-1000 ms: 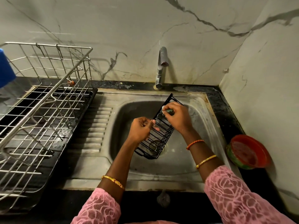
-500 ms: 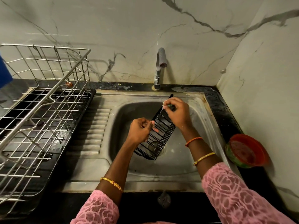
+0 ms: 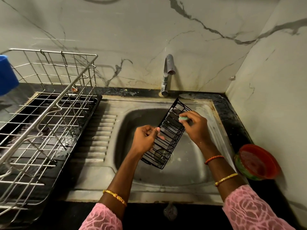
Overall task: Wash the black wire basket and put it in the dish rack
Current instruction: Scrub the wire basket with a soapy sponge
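Right hand point(image 3: 196, 128) slid up black wire basket point(image 3: 167, 136), pinching green sponge point(image 3: 184, 118); left hand point(image 3: 146, 138) grips rim. Still scrubbing over steel sink point(image 3: 191, 178); rinse under tap next.

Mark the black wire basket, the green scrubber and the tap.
black wire basket point(image 3: 167, 143), head view, side wires.
green scrubber point(image 3: 183, 118), head view, exposed end.
tap point(image 3: 167, 75), head view, upright neck.
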